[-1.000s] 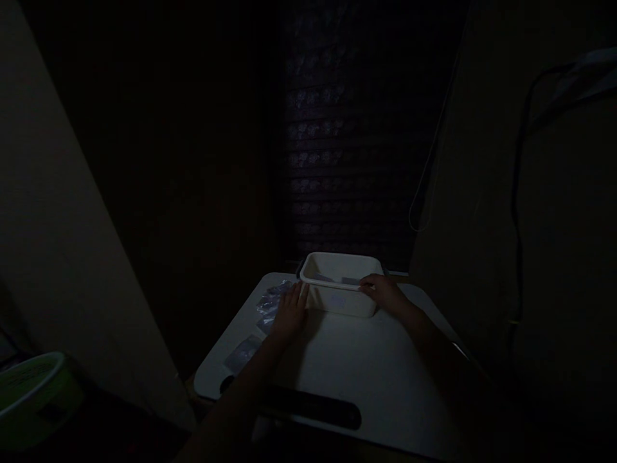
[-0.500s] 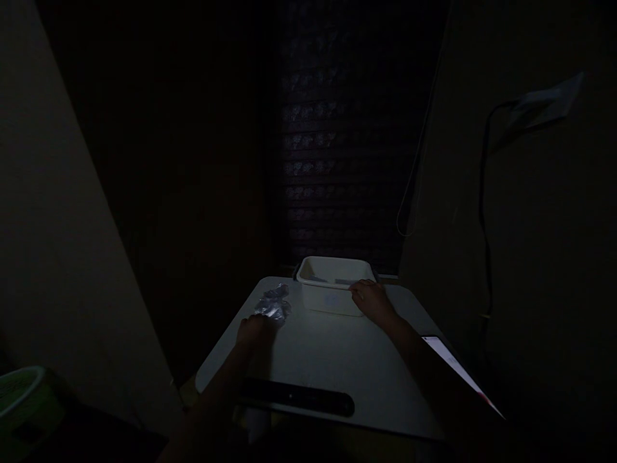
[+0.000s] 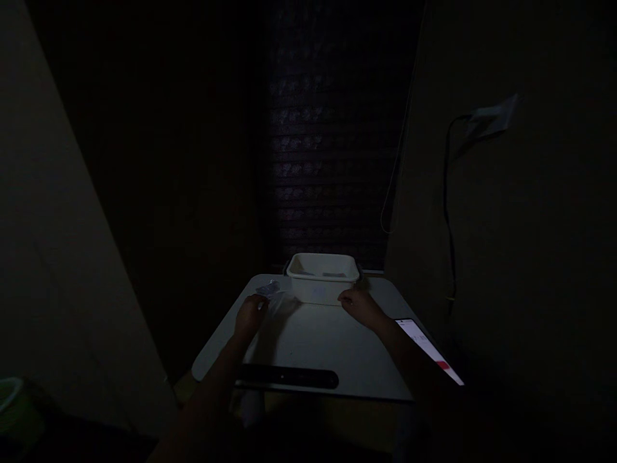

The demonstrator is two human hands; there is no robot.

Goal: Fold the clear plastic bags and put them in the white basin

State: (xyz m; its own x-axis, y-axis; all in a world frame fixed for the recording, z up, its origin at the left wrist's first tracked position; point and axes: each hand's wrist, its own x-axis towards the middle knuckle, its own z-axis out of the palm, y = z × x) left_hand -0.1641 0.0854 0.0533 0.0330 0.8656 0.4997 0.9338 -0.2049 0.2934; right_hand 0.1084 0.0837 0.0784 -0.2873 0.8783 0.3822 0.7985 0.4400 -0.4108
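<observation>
Crumpled clear plastic, looking like a bag (image 3: 268, 288), lies at the left of the white table, with a thin see-through part spread toward the bin. My left hand (image 3: 250, 315) is closed on its near edge, fingers pinched. At the back of the table stands a white rectangular bin (image 3: 315, 292) with dark side handles; some flat greyish pieces show inside it. My right hand (image 3: 362, 308) is in front of the bin's right corner, fingers curled together. Whether anything is between those fingers is too dark to make out.
A lit phone (image 3: 429, 350) lies along the table's right edge, beside my right forearm. A dark slot strip (image 3: 289, 376) runs along the near edge of the table (image 3: 318, 347). A black cord (image 3: 448, 218) hangs on the right wall. A green basket (image 3: 14, 405) is at lower left.
My right hand has come off the bin's rim and sits lower, in front of it. The plastic has been shifted and spread by my left hand. The view has turned slightly right.
</observation>
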